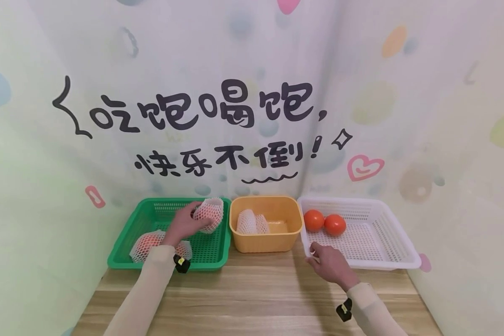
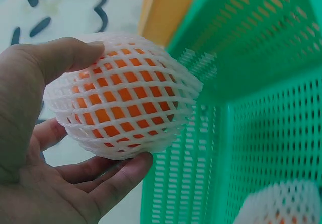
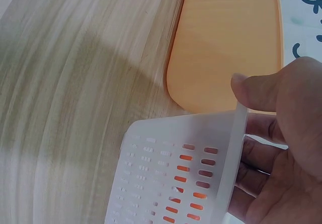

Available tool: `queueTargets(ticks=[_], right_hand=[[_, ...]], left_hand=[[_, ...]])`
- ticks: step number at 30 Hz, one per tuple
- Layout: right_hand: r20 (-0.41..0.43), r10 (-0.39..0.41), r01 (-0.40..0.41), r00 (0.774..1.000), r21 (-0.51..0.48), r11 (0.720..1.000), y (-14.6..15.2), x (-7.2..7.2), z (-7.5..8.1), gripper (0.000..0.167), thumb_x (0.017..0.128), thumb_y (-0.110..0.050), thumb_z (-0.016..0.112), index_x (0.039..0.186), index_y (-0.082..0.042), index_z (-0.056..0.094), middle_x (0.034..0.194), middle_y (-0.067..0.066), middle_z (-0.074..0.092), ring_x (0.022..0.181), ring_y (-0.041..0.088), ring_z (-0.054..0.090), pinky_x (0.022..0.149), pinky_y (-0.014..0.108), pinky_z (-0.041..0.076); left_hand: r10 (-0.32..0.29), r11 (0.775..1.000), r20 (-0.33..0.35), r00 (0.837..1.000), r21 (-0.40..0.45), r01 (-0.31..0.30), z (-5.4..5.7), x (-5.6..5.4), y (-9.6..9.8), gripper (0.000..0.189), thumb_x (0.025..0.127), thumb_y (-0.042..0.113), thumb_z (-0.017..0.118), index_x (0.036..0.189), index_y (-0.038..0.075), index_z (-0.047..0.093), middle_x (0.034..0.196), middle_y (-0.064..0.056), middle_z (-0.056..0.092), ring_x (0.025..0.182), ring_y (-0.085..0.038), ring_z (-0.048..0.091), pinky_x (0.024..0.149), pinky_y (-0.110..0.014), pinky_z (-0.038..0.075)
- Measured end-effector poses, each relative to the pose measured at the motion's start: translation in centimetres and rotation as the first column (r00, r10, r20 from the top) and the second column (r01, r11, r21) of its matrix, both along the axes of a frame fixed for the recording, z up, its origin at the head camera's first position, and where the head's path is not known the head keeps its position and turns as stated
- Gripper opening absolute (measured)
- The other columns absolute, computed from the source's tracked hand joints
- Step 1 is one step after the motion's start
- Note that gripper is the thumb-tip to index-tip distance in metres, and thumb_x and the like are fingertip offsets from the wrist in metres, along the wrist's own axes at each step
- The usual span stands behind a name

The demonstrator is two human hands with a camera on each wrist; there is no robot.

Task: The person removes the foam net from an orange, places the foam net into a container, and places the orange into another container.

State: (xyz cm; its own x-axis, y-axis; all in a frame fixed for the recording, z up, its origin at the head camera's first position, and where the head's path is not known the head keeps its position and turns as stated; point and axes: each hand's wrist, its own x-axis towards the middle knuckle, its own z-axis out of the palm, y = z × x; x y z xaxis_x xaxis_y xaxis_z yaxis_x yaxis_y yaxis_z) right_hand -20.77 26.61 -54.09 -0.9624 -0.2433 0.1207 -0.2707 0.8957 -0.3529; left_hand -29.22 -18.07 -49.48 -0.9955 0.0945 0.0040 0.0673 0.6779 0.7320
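Over the green basket (image 1: pixel 116 249), my left hand (image 1: pixel 185 225) holds a tomato in a white foam net (image 2: pixel 123 98), thumb on one side and fingers on the other. Orange-red skin shows through the mesh. More netted fruit (image 1: pixel 144 246) lies in that basket, partly hidden by my left forearm. My right hand (image 1: pixel 332 264) grips the rim of the white basket (image 3: pixel 166 133) at its near left corner, thumb on the outer side and fingers curled inside. Two bare tomatoes (image 1: pixel 335 225) sit at the left of the white basket.
Between the two baskets stands a yellow bin (image 1: pixel 269 243) with white foam nets (image 1: pixel 247 223) inside. All three containers rest on a wood-grain table (image 1: pixel 252 298). A printed curtain (image 1: pixel 252 56) hangs right behind them and along both sides.
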Motion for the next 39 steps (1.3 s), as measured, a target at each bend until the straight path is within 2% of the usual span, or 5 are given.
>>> queueTargets(ticks=[8,22,32,35,39], right_hand=[[-0.004,-0.005,0.005,1.0,-0.006,1.0,0.2,0.1,-0.1,0.02,0.088,-0.024,0.078,0.095,-0.012,0.064,0.083,0.002,0.072,0.072,0.018,0.066,0.062,0.037,0.053],[-0.03,-0.033,0.029,0.999,-0.111,0.993,0.1,0.6,-1.1,0.023,0.092,-0.024,0.076,0.105,-0.007,0.069,0.098,0.007,0.073,0.093,0.026,0.069,0.084,0.046,0.057],[-0.257,-0.049,-0.035,0.965,-0.313,0.949,-1.1,1.5,-2.0,0.051,0.085,-0.013,0.081,0.131,-0.004,0.062,0.128,0.013,0.067,0.117,0.033,0.063,0.097,0.055,0.054],[-0.292,0.02,-0.134,0.956,-0.374,0.918,-2.3,2.1,-2.0,0.054,0.084,-0.01,0.083,0.133,-0.003,0.061,0.131,0.013,0.067,0.118,0.033,0.064,0.096,0.052,0.056],[-0.227,0.146,-0.236,0.963,-0.448,0.862,-4.1,2.8,-2.4,0.06,0.088,-0.018,0.082,0.141,-0.002,0.056,0.141,0.013,0.063,0.125,0.034,0.062,0.1,0.049,0.056]], left_hand=[[0.017,0.995,-0.031,0.999,0.101,-0.014,0.9,2.3,2.6,0.071,0.089,0.049,0.076,0.148,0.019,0.051,0.138,-0.012,0.063,0.122,-0.03,0.06,0.097,-0.05,0.054],[-0.027,0.948,-0.106,0.994,0.313,0.06,0.1,6.1,7.8,0.062,0.085,0.038,0.083,0.14,0.019,0.059,0.125,-0.009,0.068,0.113,-0.025,0.063,0.09,-0.038,0.058],[-0.141,0.914,-0.108,0.984,0.368,0.171,-2.5,8.7,11.1,0.062,0.084,0.038,0.084,0.139,0.021,0.059,0.122,-0.002,0.066,0.106,-0.018,0.061,0.085,-0.027,0.056],[-0.19,0.896,-0.124,0.974,0.384,0.223,-3.6,9.2,12.0,0.062,0.085,0.037,0.083,0.14,0.02,0.059,0.126,-0.004,0.067,0.105,-0.02,0.063,0.084,-0.026,0.056],[-0.231,0.89,-0.121,0.966,0.376,0.26,-5.5,9.7,13.2,0.062,0.087,0.042,0.081,0.141,0.023,0.058,0.132,-0.004,0.066,0.112,-0.023,0.065,0.089,-0.03,0.057]])
